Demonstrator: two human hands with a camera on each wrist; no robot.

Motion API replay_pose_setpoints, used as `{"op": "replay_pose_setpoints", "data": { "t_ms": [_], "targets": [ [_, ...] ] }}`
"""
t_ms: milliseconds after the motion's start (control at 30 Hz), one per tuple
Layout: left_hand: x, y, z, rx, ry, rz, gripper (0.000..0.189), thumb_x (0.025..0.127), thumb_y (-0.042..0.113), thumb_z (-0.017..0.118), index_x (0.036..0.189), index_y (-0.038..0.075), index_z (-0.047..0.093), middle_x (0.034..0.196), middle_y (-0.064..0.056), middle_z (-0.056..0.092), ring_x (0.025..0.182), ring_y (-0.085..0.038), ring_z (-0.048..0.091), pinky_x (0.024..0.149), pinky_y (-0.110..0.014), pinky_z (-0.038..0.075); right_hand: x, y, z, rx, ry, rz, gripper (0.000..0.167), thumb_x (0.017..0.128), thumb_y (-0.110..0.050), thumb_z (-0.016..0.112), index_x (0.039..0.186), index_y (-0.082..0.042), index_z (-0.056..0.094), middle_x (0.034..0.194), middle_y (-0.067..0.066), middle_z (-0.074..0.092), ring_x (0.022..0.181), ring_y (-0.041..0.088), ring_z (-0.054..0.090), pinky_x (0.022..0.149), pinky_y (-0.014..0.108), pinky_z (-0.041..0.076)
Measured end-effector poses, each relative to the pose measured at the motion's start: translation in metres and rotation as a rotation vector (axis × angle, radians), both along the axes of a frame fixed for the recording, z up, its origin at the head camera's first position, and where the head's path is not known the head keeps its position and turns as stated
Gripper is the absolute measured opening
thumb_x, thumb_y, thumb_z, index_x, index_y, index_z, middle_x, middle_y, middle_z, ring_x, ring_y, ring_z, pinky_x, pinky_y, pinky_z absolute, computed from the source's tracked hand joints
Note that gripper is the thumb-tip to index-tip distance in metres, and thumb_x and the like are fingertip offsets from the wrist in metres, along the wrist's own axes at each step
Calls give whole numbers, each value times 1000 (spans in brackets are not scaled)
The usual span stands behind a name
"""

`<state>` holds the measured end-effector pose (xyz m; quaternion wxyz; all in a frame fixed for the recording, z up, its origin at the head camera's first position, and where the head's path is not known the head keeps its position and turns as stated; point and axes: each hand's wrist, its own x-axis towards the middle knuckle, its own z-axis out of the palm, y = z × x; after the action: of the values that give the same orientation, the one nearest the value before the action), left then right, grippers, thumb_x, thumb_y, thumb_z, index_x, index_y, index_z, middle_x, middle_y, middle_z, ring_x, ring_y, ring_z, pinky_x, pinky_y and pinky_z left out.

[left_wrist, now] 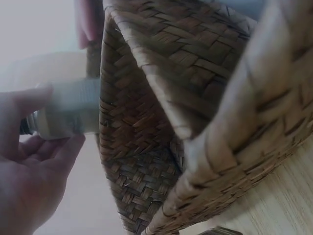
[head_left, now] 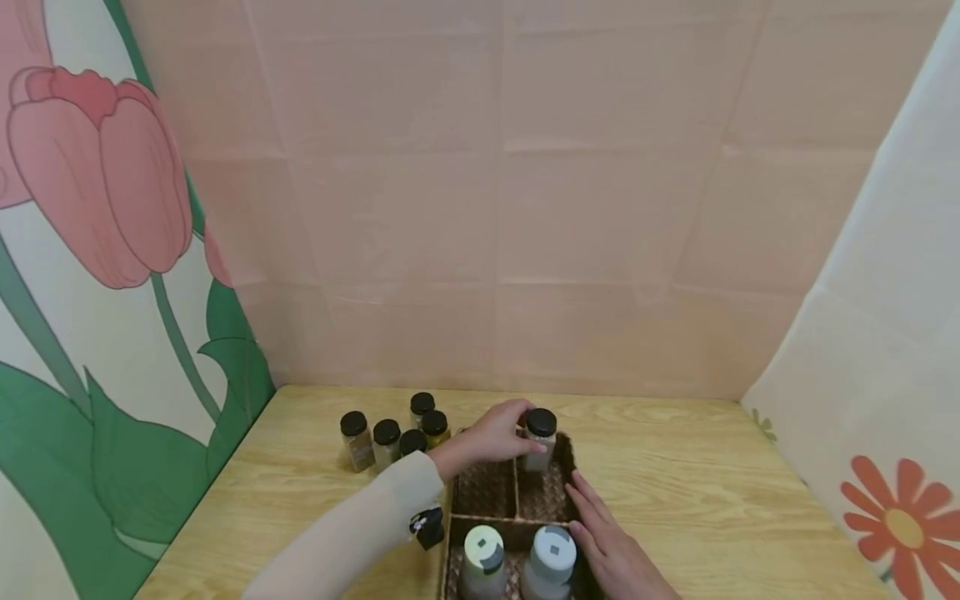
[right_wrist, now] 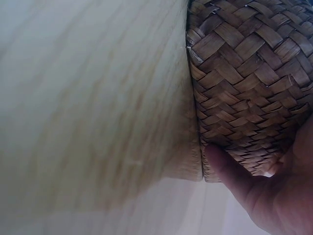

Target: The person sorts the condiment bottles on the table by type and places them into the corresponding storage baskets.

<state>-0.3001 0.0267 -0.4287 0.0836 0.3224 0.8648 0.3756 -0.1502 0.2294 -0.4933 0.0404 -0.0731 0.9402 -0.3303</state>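
By the left hand [head_left: 497,433], a black-lidded jar [head_left: 543,437] is being grasped and is being held upright at the mouth of the far right compartment of a woven basket [head_left: 484,493]. The basket's right side is being touched by the nearly straight fingers of the right hand [head_left: 617,543]. Two pale-topped bottles [head_left: 482,575] are being kept in the near section, while five black-lidded jars [head_left: 386,433] are being supported, left of the basket, by the counter [head_left: 675,475].
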Motion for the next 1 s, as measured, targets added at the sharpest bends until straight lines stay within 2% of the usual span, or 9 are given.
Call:
{"op": "replay_pose_setpoints", "data": {
  "t_ms": [167, 367, 600, 800, 1000],
  "targets": [
    [-3, 4, -1, -63, 46, 8, 44, 86, 29, 83, 122, 11, 65, 100, 5, 67, 80, -5, 59, 70, -23, 51, 0, -1, 0, 4, 8, -1, 66, 108, -51, 38, 160, -11, 31, 170, 2, 17, 151, 30, 27, 111, 58, 38],
    [-2, 8, -5, -111, 61, 29, 45, 85, 29, 85, 121, 10, 65, 94, 5, 66, 74, -6, 57, 66, -23, 48, 2, -1, 0, 29, 50, 2, 64, 108, -50, 36, 160, -13, 32, 169, -1, 18, 150, 25, 28, 111, 56, 39],
    [-3, 11, -12, -118, 59, 49, 41, 84, 27, 86, 115, 10, 65, 96, 4, 66, 79, -7, 57, 70, -24, 49, 1, -1, 0, 31, 46, -6, 64, 108, -51, 37, 160, -15, 33, 169, -2, 19, 150, 24, 28, 112, 55, 39],
    [-4, 12, -13, -167, 106, 47, 50, 83, 32, 85, 124, 12, 66, 106, 1, 60, 88, -9, 54, 77, -25, 48, 1, -1, 0, 32, 56, 0, 62, 108, -49, 37, 160, -15, 32, 169, -1, 18, 150, 25, 29, 111, 55, 39],
    [-6, 12, -16, -201, 121, 83, 53, 81, 35, 87, 126, 15, 67, 108, 2, 61, 92, -10, 57, 80, -27, 50, 1, -1, 0, 30, 52, 3, 63, 108, -50, 37, 160, -15, 32, 169, -1, 18, 149, 26, 29, 110, 56, 40]
  ]
}}
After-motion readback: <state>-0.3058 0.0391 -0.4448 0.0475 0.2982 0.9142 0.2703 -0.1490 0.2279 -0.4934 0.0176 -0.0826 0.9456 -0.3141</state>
